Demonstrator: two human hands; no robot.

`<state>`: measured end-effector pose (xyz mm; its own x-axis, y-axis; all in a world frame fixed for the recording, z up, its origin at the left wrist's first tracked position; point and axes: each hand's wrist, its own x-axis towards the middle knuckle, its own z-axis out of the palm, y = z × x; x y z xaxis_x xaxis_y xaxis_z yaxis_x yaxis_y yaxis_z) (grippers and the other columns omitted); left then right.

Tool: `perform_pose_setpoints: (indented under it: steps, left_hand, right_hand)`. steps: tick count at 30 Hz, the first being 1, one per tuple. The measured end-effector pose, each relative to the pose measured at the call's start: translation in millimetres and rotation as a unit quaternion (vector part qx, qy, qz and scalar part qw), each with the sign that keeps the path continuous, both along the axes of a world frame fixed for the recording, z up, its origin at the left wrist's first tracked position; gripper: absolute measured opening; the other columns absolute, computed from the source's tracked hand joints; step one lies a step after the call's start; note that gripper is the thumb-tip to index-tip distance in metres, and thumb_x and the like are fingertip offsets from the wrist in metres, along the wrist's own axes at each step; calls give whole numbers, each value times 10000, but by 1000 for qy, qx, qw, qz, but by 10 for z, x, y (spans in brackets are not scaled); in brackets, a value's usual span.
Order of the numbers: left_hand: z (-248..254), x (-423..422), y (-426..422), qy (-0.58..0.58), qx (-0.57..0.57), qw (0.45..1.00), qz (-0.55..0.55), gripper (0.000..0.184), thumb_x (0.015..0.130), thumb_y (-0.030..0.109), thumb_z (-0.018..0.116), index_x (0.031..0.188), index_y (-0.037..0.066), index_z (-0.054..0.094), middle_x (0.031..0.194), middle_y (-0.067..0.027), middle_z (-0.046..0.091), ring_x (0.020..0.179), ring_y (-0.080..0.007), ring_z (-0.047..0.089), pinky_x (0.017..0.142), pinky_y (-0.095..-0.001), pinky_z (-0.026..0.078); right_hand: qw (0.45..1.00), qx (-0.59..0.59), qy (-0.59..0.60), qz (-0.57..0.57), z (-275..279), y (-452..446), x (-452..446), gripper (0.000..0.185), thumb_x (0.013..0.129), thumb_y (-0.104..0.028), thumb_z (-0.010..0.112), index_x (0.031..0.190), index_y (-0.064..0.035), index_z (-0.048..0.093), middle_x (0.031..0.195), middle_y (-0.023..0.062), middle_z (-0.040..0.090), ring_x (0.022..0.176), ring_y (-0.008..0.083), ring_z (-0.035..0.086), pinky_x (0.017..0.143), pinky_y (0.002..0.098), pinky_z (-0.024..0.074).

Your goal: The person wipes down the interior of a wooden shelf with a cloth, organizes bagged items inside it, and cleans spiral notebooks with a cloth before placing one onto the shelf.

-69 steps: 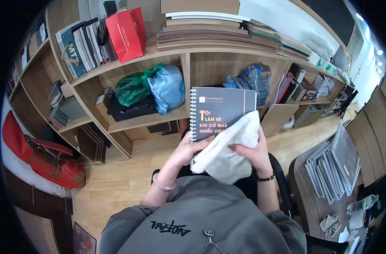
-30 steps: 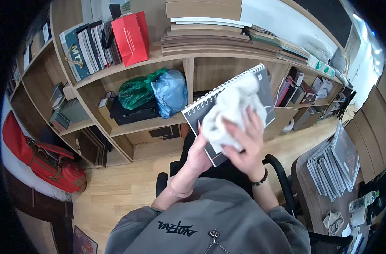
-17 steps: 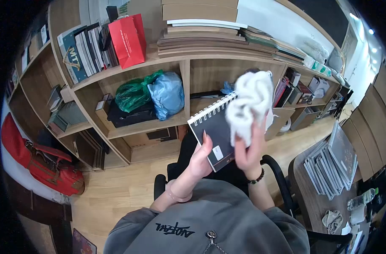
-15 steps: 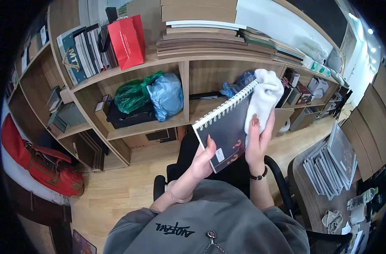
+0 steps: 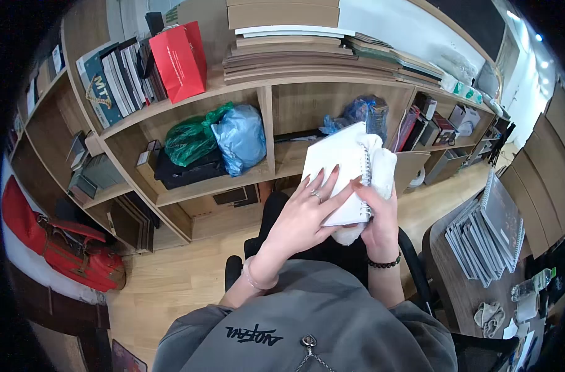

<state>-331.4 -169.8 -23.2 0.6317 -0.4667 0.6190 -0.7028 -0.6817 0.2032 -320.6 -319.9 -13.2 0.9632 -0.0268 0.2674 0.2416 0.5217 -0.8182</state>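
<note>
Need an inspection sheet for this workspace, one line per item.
Surface: wooden desk, right, partly in view.
Job's things: spiral notebook, white page up; white cloth at its spiral edge.
Clutter: fanned notebook pile, crumpled cloth and bottle on the desk.
Grippers: left hand, fingers spread over the page; right hand grips the spiral edge with the white cloth.
Cables: no certain one; dark strands at far right too small to tell.
Surroundings: shelves ahead; red backpack left.

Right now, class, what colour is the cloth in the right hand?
White; the cloth shows best in the head view.
</note>
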Motion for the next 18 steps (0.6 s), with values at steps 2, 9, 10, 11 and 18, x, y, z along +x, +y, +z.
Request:
perform_pose_setpoints:
  steps: [2, 9, 10, 11, 18]
  left_hand:
    - [-34, -4, -13, 5, 52, 998, 37, 747, 715, 324, 660, 1343, 106, 318, 1363, -178, 322, 1246, -361, 325, 1016, -482, 251]
    - [-79, 173, 382, 49, -269, 962, 6, 797, 736, 369, 642, 1367, 75, 253, 1358, -185, 329, 1236, -358, 337, 1033, -450, 238]
    - [-105, 188, 375, 151, -407, 897, -85, 778, 755, 362, 629, 1364, 64, 249, 1348, -184, 341, 1227, -343, 353, 1025, -439, 257]
    - [-121, 189, 369, 246, -528, 794, -172, 758, 774, 356, 616, 1362, 54, 245, 1338, -183, 353, 1217, -329, 369, 1017, -428, 277]
    - [-102, 87, 331, 488, -668, 478, -295, 623, 876, 377, 489, 1343, 41, 250, 1288, -146, 405, 1160, -258, 436, 950, -384, 378]
  right_hand:
    - [999, 34, 5, 11, -124, -51, 78, 596, 735, 42, 536, 1288, 22, 313, 1182, 153, 488, 1072, 248, 502, 905, 350, 420]
    - [995, 97, 6, 17, -117, -286, 80, 531, 722, 21, 525, 1235, 19, 390, 1107, 134, 532, 1009, 234, 535, 875, 326, 438]
    - [996, 84, 10, 19, -86, -293, 46, 525, 723, 27, 520, 1233, 21, 394, 1114, 133, 528, 1018, 233, 529, 879, 325, 433]
    - [997, 72, 14, 22, -60, -295, 16, 520, 725, 32, 515, 1231, 23, 397, 1122, 133, 524, 1027, 232, 524, 883, 325, 429]
    - [968, -141, -156, -138, -16, -146, 42, 492, 730, 35, 505, 1215, 38, 428, 1171, 158, 492, 1071, 244, 493, 916, 333, 395]
